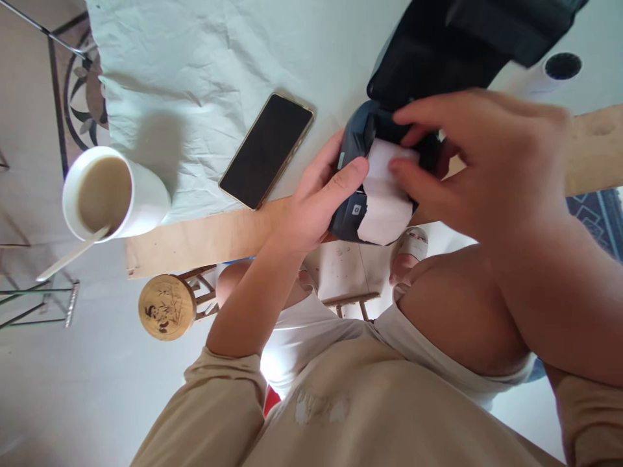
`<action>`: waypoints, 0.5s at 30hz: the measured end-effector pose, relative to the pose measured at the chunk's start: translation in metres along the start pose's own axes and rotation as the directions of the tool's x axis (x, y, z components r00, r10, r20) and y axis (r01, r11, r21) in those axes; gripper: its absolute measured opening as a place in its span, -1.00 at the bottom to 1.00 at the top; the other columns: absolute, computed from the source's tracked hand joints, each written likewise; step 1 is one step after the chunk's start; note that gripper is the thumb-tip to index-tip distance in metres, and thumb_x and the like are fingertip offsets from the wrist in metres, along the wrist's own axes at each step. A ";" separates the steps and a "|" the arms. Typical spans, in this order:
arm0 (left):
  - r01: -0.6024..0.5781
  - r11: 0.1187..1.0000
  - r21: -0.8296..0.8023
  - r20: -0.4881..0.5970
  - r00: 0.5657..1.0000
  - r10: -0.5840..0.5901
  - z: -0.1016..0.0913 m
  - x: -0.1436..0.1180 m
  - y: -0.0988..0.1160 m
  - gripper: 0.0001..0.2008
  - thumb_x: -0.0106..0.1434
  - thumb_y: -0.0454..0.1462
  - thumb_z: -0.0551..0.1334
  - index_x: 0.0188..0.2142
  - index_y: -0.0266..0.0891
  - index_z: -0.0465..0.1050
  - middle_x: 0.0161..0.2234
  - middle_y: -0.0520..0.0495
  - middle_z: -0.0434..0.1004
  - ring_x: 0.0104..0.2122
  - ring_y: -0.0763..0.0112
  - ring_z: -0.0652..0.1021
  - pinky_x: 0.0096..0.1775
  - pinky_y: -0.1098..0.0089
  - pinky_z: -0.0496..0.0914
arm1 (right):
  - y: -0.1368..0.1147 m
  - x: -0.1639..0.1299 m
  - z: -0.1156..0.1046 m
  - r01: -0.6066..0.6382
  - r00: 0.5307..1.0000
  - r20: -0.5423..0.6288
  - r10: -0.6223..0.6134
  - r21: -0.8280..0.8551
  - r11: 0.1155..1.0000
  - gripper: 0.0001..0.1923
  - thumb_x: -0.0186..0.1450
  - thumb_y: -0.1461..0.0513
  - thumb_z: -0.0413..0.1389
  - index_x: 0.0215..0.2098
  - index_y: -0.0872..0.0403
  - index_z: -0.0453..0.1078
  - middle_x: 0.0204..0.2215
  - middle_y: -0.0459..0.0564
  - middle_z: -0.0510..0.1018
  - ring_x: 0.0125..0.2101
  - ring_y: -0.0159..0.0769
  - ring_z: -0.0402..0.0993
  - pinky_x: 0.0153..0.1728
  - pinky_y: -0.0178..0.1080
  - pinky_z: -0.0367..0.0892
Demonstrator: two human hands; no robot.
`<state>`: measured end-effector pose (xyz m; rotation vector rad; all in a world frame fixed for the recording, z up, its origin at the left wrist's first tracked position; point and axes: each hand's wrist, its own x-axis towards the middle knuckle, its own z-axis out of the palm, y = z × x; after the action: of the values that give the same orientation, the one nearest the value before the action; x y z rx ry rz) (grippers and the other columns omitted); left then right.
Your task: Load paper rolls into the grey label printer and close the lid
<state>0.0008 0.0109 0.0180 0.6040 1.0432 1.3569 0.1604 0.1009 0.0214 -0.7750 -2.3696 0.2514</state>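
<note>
A small black receipt printer (344, 219) is at the table's near edge, its large black lid (433, 61) swung up and away from me. My left hand (314, 204) grips the printer's left side, thumb over the rim beside the paper. White paper from a roll (388, 217) lies in the compartment, and its torn end hangs over the front. From the right, my right hand (511, 162) reaches into the compartment. Its thumb presses on the paper and its forefinger curls at the far side of the roll; the other fingers are mostly hidden.
A dark-screened phone (267, 150) lies on the white cloth (204, 52), left of the printer. Farther left stands a white mug (148, 201) of brown drink with a spoon (73, 254). A white cylinder with a dark top (562, 66) is at right. Below is a wooden stool (167, 307).
</note>
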 end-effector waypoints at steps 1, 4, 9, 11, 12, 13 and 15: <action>0.006 1.000 0.005 0.006 1.000 -0.006 0.001 -0.001 0.002 -0.81 0.33 -0.18 0.20 -0.11 -0.15 0.48 -0.10 -0.02 0.56 -0.08 0.34 0.56 -0.13 0.45 0.45 | -0.001 -0.001 -0.001 0.037 0.999 0.035 -0.035 -0.063 0.997 -0.69 0.24 0.09 0.15 -0.06 -0.06 0.48 -0.26 -0.12 0.58 -0.38 -0.36 0.47 -0.46 -0.27 0.18; 0.011 1.000 0.008 0.008 1.000 -0.011 0.003 -0.003 0.005 -0.79 0.36 -0.23 0.16 -0.08 -0.15 0.52 -0.10 0.00 0.56 -0.06 0.35 0.56 -0.11 0.45 0.44 | 0.000 -0.003 -0.004 0.073 0.987 0.156 -0.046 -0.172 0.982 -0.71 0.28 0.03 0.11 -0.08 -0.10 0.46 -0.22 -0.15 0.57 -0.31 -0.28 0.49 -0.50 -0.27 0.04; -0.024 0.999 0.029 0.039 0.999 0.023 -0.002 0.001 -0.004 -0.76 0.34 -0.20 0.19 -0.05 -0.16 0.51 -0.11 -0.02 0.56 -0.07 0.31 0.57 -0.15 0.42 0.44 | 0.002 -0.005 -0.009 0.031 0.981 0.192 -0.014 -0.084 0.996 -0.68 0.21 0.00 0.20 -0.13 -0.04 0.43 -0.54 -0.13 0.47 -0.60 -0.46 0.25 -0.56 -0.29 0.04; -0.068 0.997 -0.020 0.018 0.997 0.069 -0.002 0.003 -0.006 -0.78 0.32 -0.20 0.22 -0.06 -0.16 0.49 -0.10 -0.01 0.56 -0.03 0.27 0.56 -0.12 0.38 0.45 | 0.003 -0.005 -0.010 -0.047 0.983 0.182 0.027 0.106 0.993 -0.63 0.13 0.08 0.29 -0.12 -0.04 0.41 -0.46 -0.17 0.51 -0.65 -0.59 0.20 -0.58 -0.34 0.12; -0.074 0.996 -0.042 -0.003 0.997 0.074 -0.002 0.003 -0.006 -0.80 0.32 -0.21 0.22 -0.08 -0.15 0.48 -0.08 -0.01 0.56 -0.01 0.25 0.55 -0.10 0.35 0.46 | 0.003 -0.004 -0.011 -0.096 0.980 0.191 0.049 0.241 0.966 -0.60 0.08 0.12 0.32 -0.12 -0.03 0.40 -0.40 -0.18 0.53 -0.65 -0.63 0.22 -0.61 -0.38 0.13; -0.062 0.996 -0.059 -0.028 0.998 0.060 -0.001 0.004 -0.006 -0.81 0.33 -0.21 0.20 -0.08 -0.12 0.46 -0.06 0.00 0.56 0.02 0.24 0.54 -0.06 0.32 0.47 | 0.004 -0.002 -0.012 -0.152 0.975 0.207 0.076 0.383 0.911 -0.56 0.05 0.16 0.34 -0.12 -0.02 0.39 -0.34 -0.17 0.55 -0.63 -0.64 0.27 -0.63 -0.42 0.14; -0.011 0.997 -0.076 -0.072 0.997 0.006 -0.001 0.005 -0.005 -0.83 0.35 -0.18 0.18 -0.10 -0.09 0.44 -0.06 -0.02 0.57 0.04 0.22 0.53 -0.01 0.27 0.47 | 0.010 0.003 -0.011 -0.264 0.964 0.189 0.185 0.640 0.722 -0.54 0.02 0.18 0.33 -0.12 0.01 0.37 -0.23 -0.13 0.53 -0.57 -0.60 0.35 -0.68 -0.44 0.13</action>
<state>0.0024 0.0143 0.0118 0.5069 1.0423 1.4280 0.1694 0.1106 0.0279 -0.6934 -2.0394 1.2002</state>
